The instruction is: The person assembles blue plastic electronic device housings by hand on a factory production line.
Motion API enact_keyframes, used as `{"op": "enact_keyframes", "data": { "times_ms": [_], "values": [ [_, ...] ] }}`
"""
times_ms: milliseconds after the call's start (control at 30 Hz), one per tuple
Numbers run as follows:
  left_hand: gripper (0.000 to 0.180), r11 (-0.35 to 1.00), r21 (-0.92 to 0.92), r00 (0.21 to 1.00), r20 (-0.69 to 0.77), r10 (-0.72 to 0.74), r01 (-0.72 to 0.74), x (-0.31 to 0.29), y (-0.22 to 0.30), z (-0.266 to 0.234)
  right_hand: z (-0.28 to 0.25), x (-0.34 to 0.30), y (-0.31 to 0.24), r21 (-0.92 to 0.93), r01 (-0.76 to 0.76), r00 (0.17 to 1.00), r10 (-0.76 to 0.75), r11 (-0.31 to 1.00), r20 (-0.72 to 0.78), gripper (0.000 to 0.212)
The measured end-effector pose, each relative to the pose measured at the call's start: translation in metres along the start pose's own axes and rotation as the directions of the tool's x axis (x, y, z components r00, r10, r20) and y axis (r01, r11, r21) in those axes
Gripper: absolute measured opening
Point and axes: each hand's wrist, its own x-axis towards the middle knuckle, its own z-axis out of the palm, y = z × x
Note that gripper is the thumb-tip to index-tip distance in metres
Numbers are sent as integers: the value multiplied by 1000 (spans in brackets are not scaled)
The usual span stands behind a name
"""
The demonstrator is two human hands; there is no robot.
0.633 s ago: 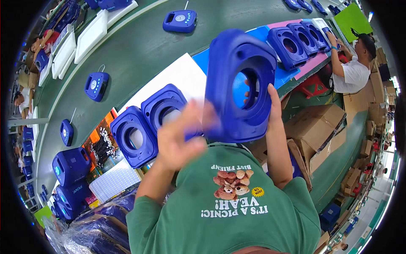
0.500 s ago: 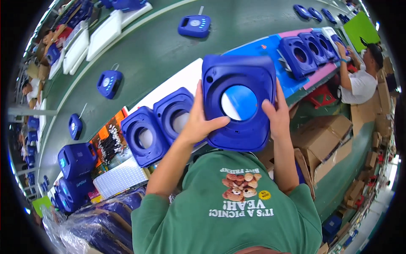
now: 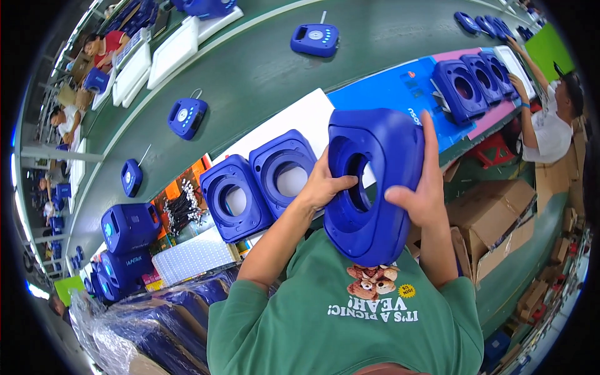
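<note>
Between my two hands I hold up a blue plastic speaker housing (image 3: 390,156) with a big round hole, turned so its side wall shows. My left hand (image 3: 322,184) grips its left edge, the thumb hooked at the rim of the hole. Along its right side lies my right hand (image 3: 422,194), thumb on the side wall and fingers behind it. To the left, two more housings stand side by side: a left one (image 3: 212,203) and a right one (image 3: 265,153). A white sheet (image 3: 319,109) lies on the bench behind them.
Beyond the bench, a green conveyor belt (image 3: 250,87) carries blue speaker panels. At the right, several blue housings (image 3: 459,100) stand before a co-worker (image 3: 550,125). Cardboard boxes (image 3: 487,206) lie near my right arm. Cables (image 3: 184,209) and plastic-wrapped goods (image 3: 150,325) are at the left.
The housing has turned from facing me to showing its side wall, and sits slightly lower and farther right. Both hands have kept hold of it. The whole view has shifted somewhat.
</note>
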Motion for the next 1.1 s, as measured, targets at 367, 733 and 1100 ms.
{"op": "enact_keyframes", "data": {
  "times_ms": [367, 733, 1100],
  "values": [
    [76, 997, 45, 998, 29, 55, -56, 2, 0, 1, -17, 62, -5, 160, -379, 922, 358, 911, 145, 30],
    [68, 990, 6, 980, -143, 140, -140, -6, 15, -7, -11, 42, 29, 421, -335, 928, 373, 843, -10, 45],
    [68, -226, 538, 250, 671, 698, -812, -5, 77, -7, 43, -35, 59, 734, -665, 697, 469, 138, 543, 46]
  ]
}}
